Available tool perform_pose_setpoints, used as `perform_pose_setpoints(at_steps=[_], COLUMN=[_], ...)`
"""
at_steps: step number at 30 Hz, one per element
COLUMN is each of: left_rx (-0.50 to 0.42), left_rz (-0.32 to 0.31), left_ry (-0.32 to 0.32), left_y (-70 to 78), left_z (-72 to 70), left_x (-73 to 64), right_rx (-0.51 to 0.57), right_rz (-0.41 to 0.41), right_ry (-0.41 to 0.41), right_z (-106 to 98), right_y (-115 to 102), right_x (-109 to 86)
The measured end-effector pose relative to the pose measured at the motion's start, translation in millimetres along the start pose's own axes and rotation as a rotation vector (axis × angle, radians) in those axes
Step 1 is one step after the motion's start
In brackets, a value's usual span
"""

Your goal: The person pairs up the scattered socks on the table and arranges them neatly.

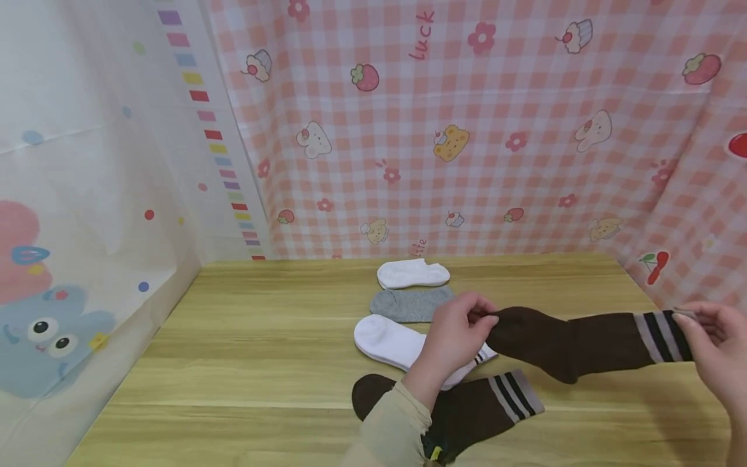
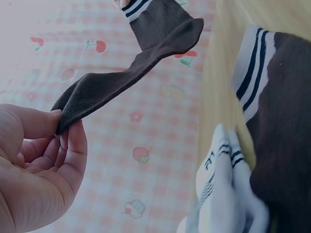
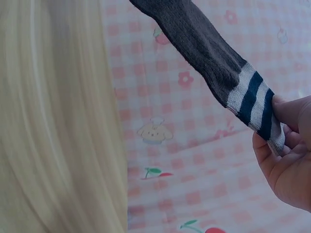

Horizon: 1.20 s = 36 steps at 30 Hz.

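Note:
A dark brown sock (image 1: 601, 340) with a grey and black striped cuff is stretched sideways above the right part of the table. My left hand (image 1: 458, 337) pinches its toe between thumb and fingers, seen close in the left wrist view. At the other end my right hand (image 1: 714, 344) pinches the striped cuff (image 3: 255, 104). A second dark brown sock (image 1: 473, 415) of the same pattern lies on the table under my left forearm, which hides part of it. White socks (image 1: 385, 340) with dark cuff stripes lie just beyond, partly behind my left hand.
Behind the striped white socks lie a grey sock (image 1: 408, 305) and a white low-cut sock (image 1: 411, 274), in a column toward the back of the wooden table (image 1: 262, 363). A pink checked cloth (image 1: 373, 181) hangs along the back and right; a white printed cloth (image 1: 105, 194) hangs at left.

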<state>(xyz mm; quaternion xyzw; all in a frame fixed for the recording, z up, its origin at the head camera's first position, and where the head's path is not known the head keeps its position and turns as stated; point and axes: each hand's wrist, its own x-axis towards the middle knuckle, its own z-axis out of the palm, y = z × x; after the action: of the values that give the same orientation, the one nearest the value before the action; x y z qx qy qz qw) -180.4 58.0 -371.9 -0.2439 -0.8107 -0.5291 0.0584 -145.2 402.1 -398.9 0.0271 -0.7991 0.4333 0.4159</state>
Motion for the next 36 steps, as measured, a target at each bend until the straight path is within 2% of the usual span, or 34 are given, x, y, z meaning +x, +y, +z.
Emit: perform_pose_setpoints(at_steps=[5,19,24,29,36], left_rx=[-0.011,-0.014,0.007,0.019,0.046], left_rz=[0.012,0.020,0.009,0.009,0.023], left_ry=[0.011,0.041,0.049,0.065,0.049], left_y=[-0.6,-5.6,-10.1,-14.5,-19.2], left_z=[-10.3,-36.1,-45.6,-55.7,-71.3], left_x=[-2.8,-16.6,-22.6,-26.7,-33.2], right_rx=[-0.018,-0.164,-0.161,-0.137,-0.103], right_rz=[-0.018,-0.109,-0.124,-0.161,-0.243], right_ry=[-0.046,-0.140,-0.198,-0.215,-0.239], right_z=[2.7,14.4,17.3,24.1,34.9], right_y=[-25.2,-53.4,-58.4,-65.0,-74.4], right_x=[-0.4,-8.6,-9.4,-12.1,-17.0])
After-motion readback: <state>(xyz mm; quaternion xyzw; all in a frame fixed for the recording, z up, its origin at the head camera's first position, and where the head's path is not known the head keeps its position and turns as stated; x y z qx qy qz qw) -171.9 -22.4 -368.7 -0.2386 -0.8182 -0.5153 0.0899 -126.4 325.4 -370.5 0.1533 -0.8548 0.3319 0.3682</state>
